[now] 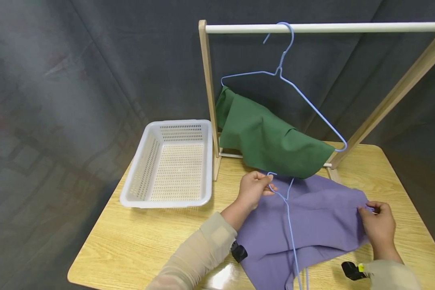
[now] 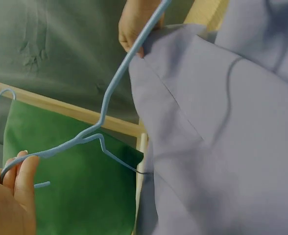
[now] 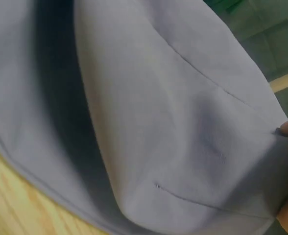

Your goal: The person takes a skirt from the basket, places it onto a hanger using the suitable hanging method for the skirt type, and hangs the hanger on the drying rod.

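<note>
In the head view my left hand (image 1: 254, 188) grips a light blue wire hanger (image 1: 291, 230) by its hook. The hanger lies over a purple cloth (image 1: 322, 219), one arm running toward me and the other partly hidden. At the cloth's right end, my right hand (image 1: 378, 225) pinches a corner between thumb and fingers. Fingers of my left hand (image 2: 16, 196) curl round the hook in the left wrist view, where the hanger (image 2: 115, 81) crosses in front of the cloth. Folds of the purple cloth (image 3: 139, 122) fill most of the right wrist view.
Behind my hands stands a wooden rack with a white rod (image 1: 348, 27). Another blue hanger (image 1: 311, 105) hangs on it, tilted, carrying a green cloth (image 1: 264, 137) that reaches down over the purple one. A white plastic basket (image 1: 207, 169) sits left on the wooden table (image 1: 130, 237).
</note>
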Demonstrator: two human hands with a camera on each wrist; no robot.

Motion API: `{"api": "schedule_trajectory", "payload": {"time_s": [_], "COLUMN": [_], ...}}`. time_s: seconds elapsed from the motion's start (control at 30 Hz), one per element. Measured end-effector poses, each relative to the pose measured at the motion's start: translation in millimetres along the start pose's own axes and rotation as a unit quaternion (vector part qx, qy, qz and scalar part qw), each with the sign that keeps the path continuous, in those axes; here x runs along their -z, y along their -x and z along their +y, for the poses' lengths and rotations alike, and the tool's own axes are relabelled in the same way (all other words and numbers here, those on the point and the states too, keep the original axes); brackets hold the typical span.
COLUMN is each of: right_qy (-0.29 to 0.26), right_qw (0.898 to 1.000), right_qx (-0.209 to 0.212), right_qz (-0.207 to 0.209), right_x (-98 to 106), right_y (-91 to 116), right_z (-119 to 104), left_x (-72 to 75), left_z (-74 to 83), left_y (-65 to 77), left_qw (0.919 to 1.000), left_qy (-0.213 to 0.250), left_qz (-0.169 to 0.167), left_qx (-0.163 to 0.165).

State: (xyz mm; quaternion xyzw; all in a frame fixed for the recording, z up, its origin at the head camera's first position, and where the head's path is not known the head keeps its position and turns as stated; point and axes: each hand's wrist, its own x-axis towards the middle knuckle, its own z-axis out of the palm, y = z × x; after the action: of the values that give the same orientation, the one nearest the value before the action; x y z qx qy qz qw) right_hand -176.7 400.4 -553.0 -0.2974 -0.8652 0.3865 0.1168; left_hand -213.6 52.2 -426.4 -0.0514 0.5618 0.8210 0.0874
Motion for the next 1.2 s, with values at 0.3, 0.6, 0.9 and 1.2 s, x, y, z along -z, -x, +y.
{"api": "schedule_trajectory", "payload": {"time_s": [0.3, 0.6, 0.9, 1.2], "right_qy": [0.024, 0.034, 0.027, 0.014], "right_qw": [0.999, 0.992, 0.987, 0.976], "right_qx": [0.037, 0.12, 0.151, 0.203], "right_qz": [-0.01, 0.027, 0.057, 0.074], "right_x": [17, 18, 12, 8], "right_y": [46, 80, 92, 105], "right_z": [-53, -76, -82, -88], "left_x": [-1.0, -1.5, -2.8, -3.4], "left_z": [7.7, 16.9, 15.0, 16.2], "left_y": [2.2, -0.2, -3.3, -3.4], "left_qw": [0.9979, 0.9958, 0.997, 0.9967], "left_qy": [0.014, 0.023, 0.042, 0.051], "left_qz": [-0.049, -0.07, -0.049, -0.045], "left_qx": [0.04, 0.053, 0.043, 0.044]}}
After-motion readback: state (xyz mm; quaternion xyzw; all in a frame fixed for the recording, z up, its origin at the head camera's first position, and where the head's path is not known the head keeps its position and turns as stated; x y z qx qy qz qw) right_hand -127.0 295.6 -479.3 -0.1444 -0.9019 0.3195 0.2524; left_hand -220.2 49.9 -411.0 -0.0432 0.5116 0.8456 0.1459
